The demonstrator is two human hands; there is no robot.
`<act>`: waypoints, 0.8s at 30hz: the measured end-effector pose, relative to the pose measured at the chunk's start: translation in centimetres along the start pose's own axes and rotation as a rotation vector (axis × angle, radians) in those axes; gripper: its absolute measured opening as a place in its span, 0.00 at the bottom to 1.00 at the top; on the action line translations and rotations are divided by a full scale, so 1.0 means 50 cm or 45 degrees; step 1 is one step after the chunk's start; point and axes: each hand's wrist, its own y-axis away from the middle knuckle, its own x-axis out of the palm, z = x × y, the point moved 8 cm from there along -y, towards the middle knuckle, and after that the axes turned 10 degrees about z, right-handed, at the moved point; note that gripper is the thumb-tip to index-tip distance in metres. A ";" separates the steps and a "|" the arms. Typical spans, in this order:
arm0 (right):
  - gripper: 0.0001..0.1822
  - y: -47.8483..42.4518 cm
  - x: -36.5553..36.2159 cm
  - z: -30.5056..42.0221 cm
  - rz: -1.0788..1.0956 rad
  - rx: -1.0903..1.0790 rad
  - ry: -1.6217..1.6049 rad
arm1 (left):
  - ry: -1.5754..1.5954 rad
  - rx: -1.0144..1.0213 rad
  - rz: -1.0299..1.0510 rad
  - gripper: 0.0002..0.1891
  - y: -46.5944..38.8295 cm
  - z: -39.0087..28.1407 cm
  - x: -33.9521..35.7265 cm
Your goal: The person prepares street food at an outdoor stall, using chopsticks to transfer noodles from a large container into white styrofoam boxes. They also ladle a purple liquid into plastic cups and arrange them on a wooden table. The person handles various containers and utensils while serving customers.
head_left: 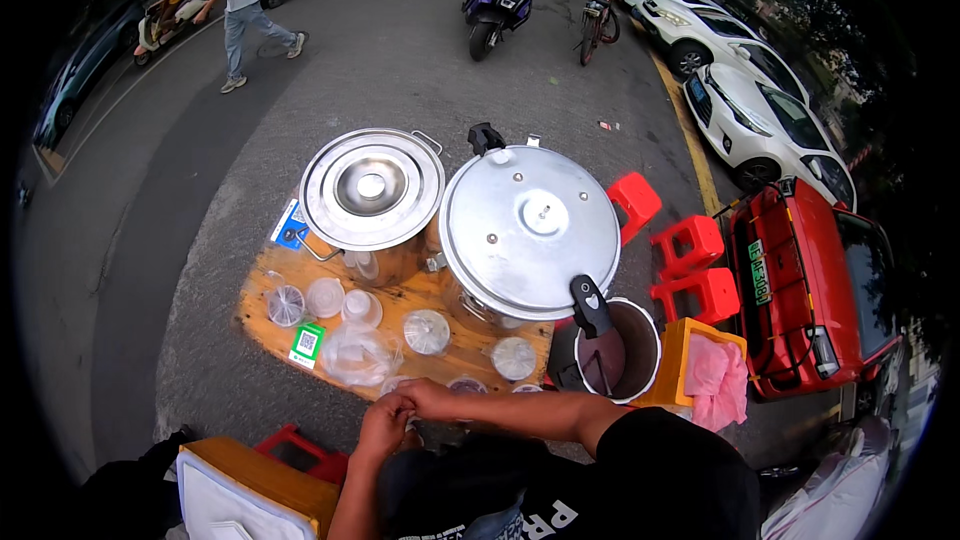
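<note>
At the front edge of a wooden table (262,292), my left hand (385,424) and my right hand (421,398) meet with fingers bent inward. Whatever may be between the fingers is hidden. Just beyond them is the rim of a clear plastic cup (391,385), partly covered by my right hand. A clump of clear plastic bags (360,355) lies beyond it. Dark-filled cups (467,385) stand along the front edge, partly behind my right forearm. Farther in are lidded cups (427,332), (514,358) and stacked empty cups (361,309).
At the table's back stand a lidded steel pot (371,187) and a large aluminium pressure cooker (529,229). An open pot (630,360) with a utensil and a yellow box with pink plastic (716,375) are right. Red stools (697,294) stand near a red vehicle (817,300). A pedestrian (244,7) walks left.
</note>
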 end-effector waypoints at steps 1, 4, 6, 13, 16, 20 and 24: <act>0.11 -0.002 0.011 -0.017 0.128 0.072 0.053 | -0.041 0.022 0.060 0.06 -0.009 -0.004 -0.003; 0.11 -0.024 0.018 -0.018 0.446 0.207 -0.056 | -0.143 0.058 0.164 0.07 -0.029 0.011 -0.019; 0.11 -0.028 0.024 -0.031 0.545 0.232 -0.143 | -0.179 0.072 0.148 0.08 -0.041 0.017 -0.026; 0.21 -0.053 0.040 -0.030 0.862 0.312 -0.178 | 0.415 -0.270 -0.004 0.04 -0.035 0.139 -0.029; 0.27 -0.047 0.056 -0.071 0.888 0.515 -0.311 | 0.577 -0.260 -0.136 0.07 -0.035 0.163 -0.021; 0.32 -0.037 0.067 -0.127 0.816 0.518 -0.525 | 0.678 -0.248 -0.273 0.14 -0.015 0.204 0.003; 0.29 -0.023 0.072 -0.142 0.785 0.675 -0.632 | 0.650 -0.260 -0.250 0.19 0.011 0.183 0.023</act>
